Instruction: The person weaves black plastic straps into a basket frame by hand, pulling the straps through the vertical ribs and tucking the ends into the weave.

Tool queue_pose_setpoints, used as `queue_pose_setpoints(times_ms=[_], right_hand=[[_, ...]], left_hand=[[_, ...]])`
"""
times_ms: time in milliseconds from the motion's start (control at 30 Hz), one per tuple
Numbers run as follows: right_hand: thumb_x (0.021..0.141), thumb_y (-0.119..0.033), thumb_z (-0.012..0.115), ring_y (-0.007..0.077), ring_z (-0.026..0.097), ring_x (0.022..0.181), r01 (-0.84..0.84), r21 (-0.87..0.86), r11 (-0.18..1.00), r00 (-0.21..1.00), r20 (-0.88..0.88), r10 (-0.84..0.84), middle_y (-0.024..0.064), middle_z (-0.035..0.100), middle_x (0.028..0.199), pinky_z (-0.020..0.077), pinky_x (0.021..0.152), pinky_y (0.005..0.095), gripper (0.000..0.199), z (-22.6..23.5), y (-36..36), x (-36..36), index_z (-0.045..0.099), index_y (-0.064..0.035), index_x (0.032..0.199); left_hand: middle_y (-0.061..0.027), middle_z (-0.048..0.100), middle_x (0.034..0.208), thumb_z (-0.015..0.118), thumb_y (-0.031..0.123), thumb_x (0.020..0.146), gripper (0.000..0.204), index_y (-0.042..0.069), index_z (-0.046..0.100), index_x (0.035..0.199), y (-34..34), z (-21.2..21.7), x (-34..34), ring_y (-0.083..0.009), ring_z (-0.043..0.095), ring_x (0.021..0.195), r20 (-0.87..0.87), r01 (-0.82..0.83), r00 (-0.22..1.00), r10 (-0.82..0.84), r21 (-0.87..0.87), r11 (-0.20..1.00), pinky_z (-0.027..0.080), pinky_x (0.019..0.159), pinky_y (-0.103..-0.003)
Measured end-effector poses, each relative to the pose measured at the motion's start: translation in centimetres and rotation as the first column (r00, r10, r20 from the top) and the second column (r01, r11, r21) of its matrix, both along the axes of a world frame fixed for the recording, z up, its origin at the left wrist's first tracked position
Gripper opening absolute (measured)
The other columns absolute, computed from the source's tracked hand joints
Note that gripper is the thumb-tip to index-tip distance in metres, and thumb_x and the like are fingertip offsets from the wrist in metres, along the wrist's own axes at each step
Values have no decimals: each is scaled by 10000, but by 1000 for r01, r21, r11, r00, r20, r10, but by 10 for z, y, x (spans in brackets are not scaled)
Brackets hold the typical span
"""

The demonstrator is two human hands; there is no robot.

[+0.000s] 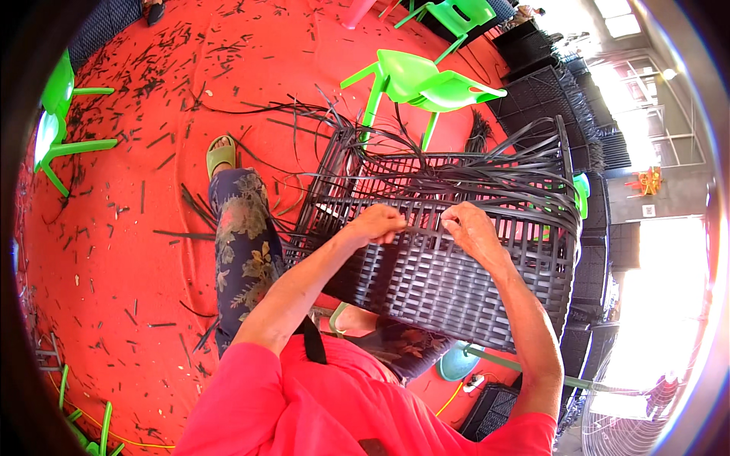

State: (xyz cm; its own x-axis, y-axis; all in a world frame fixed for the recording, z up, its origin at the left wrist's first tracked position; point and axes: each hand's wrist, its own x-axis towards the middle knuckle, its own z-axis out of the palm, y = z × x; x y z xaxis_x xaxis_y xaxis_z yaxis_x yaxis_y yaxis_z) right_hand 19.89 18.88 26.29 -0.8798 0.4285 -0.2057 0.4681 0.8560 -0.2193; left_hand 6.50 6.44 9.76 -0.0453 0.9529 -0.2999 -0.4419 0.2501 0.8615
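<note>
A black woven wicker piece (449, 285) leans across my lap, its lower part closely woven and its upper part an open lattice. Long loose black plastic strips (487, 182) spill over its top and left side. My left hand (378, 224) is closed in a pinch at the upper edge of the close weave, on a black strip that runs toward the other hand. A short way to the right, my right hand (469, 226) also pinches at this strip with curled fingers. The strip's ends are hidden by the fingers.
A bright green plastic chair (414, 80) stands just beyond the wicker piece, with another green chair (57, 121) at the far left. Cut black scraps litter the red floor (114, 266). Dark woven panels (540, 106) are stacked along the right. A wire-caged fan (631, 410) is at lower right.
</note>
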Motion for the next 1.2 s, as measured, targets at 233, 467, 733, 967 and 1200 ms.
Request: queue_pose_setpoints(times_ms=[233,467,733,967,1200], right_hand=[[814,-111,620,267,663,691,82,-387,919,990,141,-28,158,674,795,511,658,359,168,-41,-5,-13,682,-15,938],[757,-108,659,124,553,592,422,-546,724,906,221,-361,39,604,691,451,528,295,169,-28,-5,-20,618,-35,904],[673,-128,667,314,649,761,285,-178,942,937,260,-235,175,653,762,498,682,388,193,-37,-2,-22,593,-37,826],[702,-96,656,338,646,786,181,-184,966,975,159,-152,170,658,774,501,708,413,148,-44,-4,-18,622,-42,836],[793,-86,605,295,647,688,77,-214,974,996,-16,-82,145,647,706,510,674,379,103,-50,-5,-22,678,-27,837]], left_hand=[[36,578,671,614,309,901,197,116,611,862,-17,-40,5,-55,512,504,186,-29,983,4,133,991,369,442,-190],[-7,640,704,496,307,971,251,94,611,1039,-11,-20,6,-84,580,504,352,29,934,-58,87,996,402,414,-197],[-90,657,663,414,138,925,396,99,407,1320,17,-2,17,-135,562,408,95,289,953,-287,-8,957,383,322,-235],[-46,647,671,583,242,898,201,95,611,1032,11,-14,10,-105,568,450,71,159,985,-159,10,987,381,365,-214],[16,602,678,641,302,871,207,97,645,841,-23,-62,-1,-62,538,488,-51,-46,998,36,-204,978,350,392,-196]])
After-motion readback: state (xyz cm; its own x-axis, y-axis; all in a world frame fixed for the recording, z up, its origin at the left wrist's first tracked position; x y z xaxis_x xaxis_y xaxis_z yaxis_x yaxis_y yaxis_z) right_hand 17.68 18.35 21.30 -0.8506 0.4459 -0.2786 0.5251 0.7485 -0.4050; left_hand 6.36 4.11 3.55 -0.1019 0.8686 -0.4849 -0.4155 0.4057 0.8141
